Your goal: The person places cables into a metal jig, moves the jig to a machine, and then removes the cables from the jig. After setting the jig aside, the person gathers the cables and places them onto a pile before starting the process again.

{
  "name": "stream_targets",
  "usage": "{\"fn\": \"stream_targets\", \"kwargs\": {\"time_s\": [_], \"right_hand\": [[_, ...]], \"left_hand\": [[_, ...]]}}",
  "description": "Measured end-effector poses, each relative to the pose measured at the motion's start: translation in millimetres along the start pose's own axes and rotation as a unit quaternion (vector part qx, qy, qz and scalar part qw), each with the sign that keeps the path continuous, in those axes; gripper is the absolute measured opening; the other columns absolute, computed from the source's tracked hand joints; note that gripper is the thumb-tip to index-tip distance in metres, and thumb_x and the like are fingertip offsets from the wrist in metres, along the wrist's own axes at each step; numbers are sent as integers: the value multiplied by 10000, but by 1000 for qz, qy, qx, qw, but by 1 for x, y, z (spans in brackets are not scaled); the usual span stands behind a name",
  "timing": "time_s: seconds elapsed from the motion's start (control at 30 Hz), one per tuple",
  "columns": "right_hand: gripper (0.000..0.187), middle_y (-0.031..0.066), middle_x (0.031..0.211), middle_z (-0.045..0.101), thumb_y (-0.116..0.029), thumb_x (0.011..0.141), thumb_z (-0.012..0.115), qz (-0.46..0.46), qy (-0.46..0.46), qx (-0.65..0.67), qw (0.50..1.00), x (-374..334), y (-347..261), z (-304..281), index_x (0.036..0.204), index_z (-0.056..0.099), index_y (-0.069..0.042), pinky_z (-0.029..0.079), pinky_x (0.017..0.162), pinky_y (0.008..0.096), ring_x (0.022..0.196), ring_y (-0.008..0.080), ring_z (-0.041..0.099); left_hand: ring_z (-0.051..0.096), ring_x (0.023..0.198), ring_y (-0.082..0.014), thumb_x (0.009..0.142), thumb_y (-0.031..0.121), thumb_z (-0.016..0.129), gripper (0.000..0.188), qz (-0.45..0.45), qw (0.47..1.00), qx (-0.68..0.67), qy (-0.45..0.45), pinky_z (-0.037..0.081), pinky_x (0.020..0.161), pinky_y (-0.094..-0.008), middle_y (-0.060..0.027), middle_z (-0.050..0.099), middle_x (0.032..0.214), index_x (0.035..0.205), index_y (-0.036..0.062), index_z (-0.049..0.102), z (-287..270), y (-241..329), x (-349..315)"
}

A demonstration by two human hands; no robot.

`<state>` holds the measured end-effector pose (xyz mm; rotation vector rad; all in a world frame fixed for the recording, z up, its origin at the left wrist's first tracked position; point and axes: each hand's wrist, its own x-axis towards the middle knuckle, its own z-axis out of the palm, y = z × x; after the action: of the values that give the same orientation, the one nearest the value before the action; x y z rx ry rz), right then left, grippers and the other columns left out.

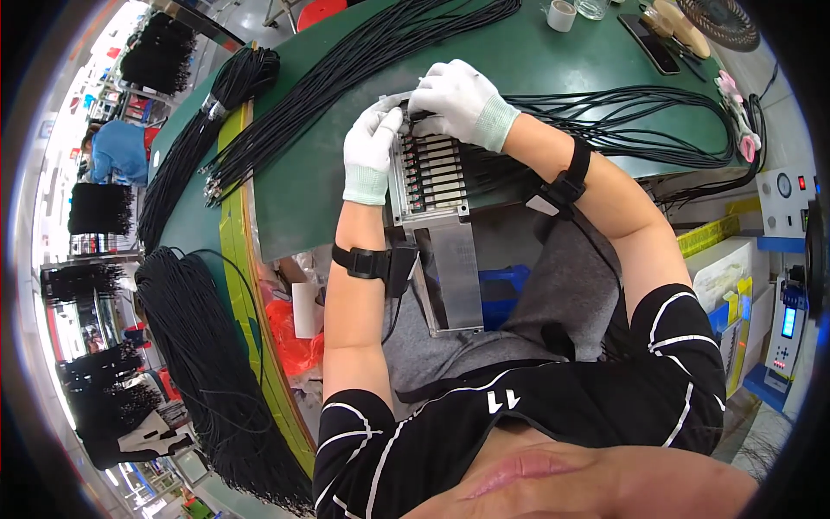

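A metal fixture [439, 207] with a row of parallel slots lies at the near edge of the green table [298, 195]. Dark cable ends sit in several of its slots. Both my hands wear white gloves and meet at the fixture's far end. My left hand [370, 147] pinches at its upper left corner; what lies between the fingertips is hidden. My right hand [458, 102] curls over the far slots, with a short dark piece of cable showing at its fingers. Long black cables [622, 121] run from beside the fixture to the right and loop back.
Bundles of black cable [346, 78] lie across the table's far left, with another bundle [203, 363] hanging at the left edge. A white tape roll [561, 16], a phone [648, 43] and a small fan [722, 19] are far right. Instrument boxes [785, 195] stand right. A person [119, 151] sits beyond.
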<state>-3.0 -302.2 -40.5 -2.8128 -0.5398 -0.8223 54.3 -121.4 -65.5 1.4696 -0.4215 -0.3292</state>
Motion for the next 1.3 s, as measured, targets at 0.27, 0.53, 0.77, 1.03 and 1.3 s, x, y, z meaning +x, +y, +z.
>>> {"fn": "stream_targets", "kwargs": {"time_s": [0.27,0.53,0.77,1.03,1.3], "right_hand": [[224,4,824,658,-325,748,750,92,-101,138,981,-1,7,-10,894,695,-164,474,774,361,894,213,617],[204,32,823,673,-345,787,724,0,-5,48,999,2,-6,-9,914,714,-186,494,800,367,909,253,626],[202,12,809,649,-268,743,756,96,-90,227,965,-1,10,-10,898,681,-162,470,778,354,853,215,618],[156,32,792,656,-252,790,727,-2,33,64,997,2,-17,-13,892,675,-146,488,794,389,847,244,627],[155,54,835,678,-147,826,742,179,-115,424,880,-2,14,-12,931,677,-53,512,781,323,829,139,644]], "left_hand": [[528,702,-48,938,156,610,238,58,984,162,-53,432,636,-216,-10,645,832,1092,-16,667,-8,0,3],[552,706,-67,927,159,608,197,53,995,82,-35,441,641,-228,-47,667,865,947,-8,712,-7,3,-2],[547,721,-61,953,152,571,250,189,950,243,-47,438,648,-224,-13,657,898,1116,-4,678,-3,0,0],[559,748,-61,944,166,590,260,70,997,16,-39,447,684,-210,-15,655,897,1075,-37,687,-5,10,-8],[584,980,-217,857,167,693,136,342,884,318,18,464,838,-327,-81,675,1029,828,34,700,1,1,0]]}}
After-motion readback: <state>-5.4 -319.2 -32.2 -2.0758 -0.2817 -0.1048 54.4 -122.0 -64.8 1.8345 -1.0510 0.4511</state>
